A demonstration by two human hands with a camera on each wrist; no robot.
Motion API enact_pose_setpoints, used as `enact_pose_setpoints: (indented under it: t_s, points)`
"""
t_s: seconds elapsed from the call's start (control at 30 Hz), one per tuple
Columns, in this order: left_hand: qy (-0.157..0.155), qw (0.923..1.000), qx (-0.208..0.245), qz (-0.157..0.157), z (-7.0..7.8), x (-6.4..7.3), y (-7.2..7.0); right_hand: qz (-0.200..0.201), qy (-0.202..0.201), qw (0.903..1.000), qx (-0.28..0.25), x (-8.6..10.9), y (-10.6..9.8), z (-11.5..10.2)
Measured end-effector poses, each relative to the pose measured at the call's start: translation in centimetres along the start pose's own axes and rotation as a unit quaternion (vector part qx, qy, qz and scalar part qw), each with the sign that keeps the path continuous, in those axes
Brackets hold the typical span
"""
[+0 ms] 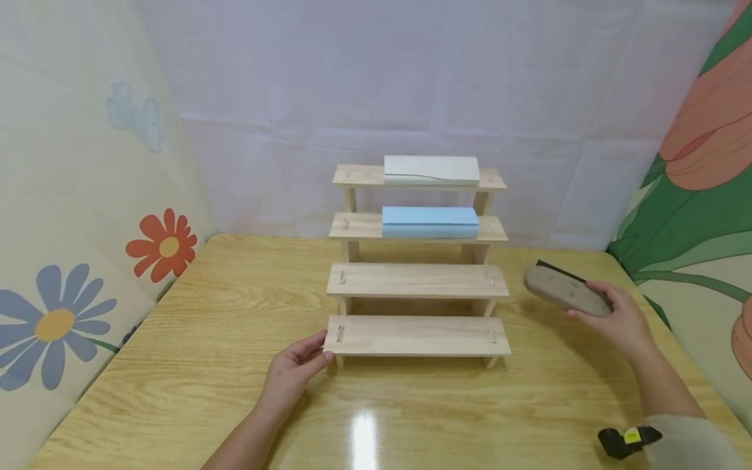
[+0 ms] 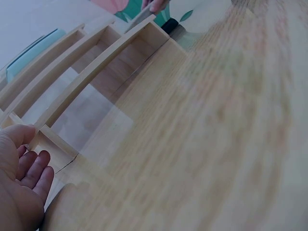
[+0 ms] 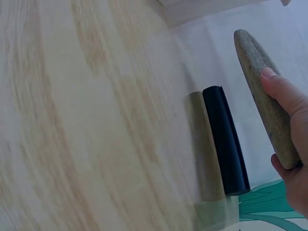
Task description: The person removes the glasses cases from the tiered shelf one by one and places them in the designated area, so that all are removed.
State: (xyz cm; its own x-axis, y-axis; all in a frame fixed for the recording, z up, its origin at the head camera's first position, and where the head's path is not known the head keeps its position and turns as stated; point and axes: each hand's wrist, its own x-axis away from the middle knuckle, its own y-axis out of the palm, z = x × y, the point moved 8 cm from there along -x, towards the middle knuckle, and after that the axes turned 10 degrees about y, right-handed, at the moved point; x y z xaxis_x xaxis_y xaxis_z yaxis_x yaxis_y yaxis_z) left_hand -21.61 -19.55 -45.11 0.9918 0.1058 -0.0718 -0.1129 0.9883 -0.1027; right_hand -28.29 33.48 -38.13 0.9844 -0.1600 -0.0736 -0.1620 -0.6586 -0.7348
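My right hand [image 1: 625, 323] grips one end of a grey-brown glasses case [image 1: 566, 290], held tilted to the right of a wooden tiered display stand [image 1: 417, 336]. The case's rounded edge shows in the right wrist view, with my thumb lying along it. At the stand's lowest step, my left hand [image 1: 290, 375] holds the left end between thumb and fingers. On the top step lies a white glasses case [image 1: 431, 168]. A light blue glasses case [image 1: 430, 222] rests one step below it. The two lower steps are bare.
A black case [image 3: 225, 142] sits on the table beyond my right hand, mostly hidden behind the grey-brown one in the head view. The wood-grain table [image 1: 235, 294] meets a white cloth backdrop [image 1: 376, 78]. Flower-printed sheets [image 1: 693, 215] stand at both sides.
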Motion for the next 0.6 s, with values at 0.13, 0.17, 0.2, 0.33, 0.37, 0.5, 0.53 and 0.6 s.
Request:
enact_pose_setpoints:
  t_s: [0.13,0.17,0.2,0.33,0.37,0.5,0.53,0.6]
  points:
    - [0.0,1.0,-0.001,-0.001,0.1,0.0,-0.1,-0.001,0.015,0.9998,0.012,-0.4,0.3,1.0]
    - [0.001,1.0,-0.002,-0.001,0.2,0.0,0.0,-0.002,0.017,0.9998,0.014,-0.4,0.3,1.2]
    - [0.001,1.0,-0.004,-0.001,0.3,0.1,0.0,-0.003,0.02,0.9997,0.014,-0.5,0.4,1.3]
    - [-0.002,1.0,-0.002,0.0,0.3,0.1,0.0,-0.014,0.035,0.9992,0.014,-0.7,0.8,2.2]
    - [0.001,1.0,-0.003,0.0,0.3,0.1,0.0,-0.019,0.041,0.9989,0.015,-0.7,1.0,2.4]
    - [0.023,0.9997,0.003,0.0,0.3,0.1,0.0,-0.033,0.062,0.9972,0.026,-0.7,1.4,3.2]
    - [0.03,0.9995,0.006,0.0,0.4,0.1,0.0,-0.036,0.065,0.9968,0.028,-0.7,1.5,3.4]
    - [0.049,0.9987,0.013,-0.004,0.5,0.1,0.0,-0.039,0.071,0.9963,0.03,-0.8,1.7,3.6]
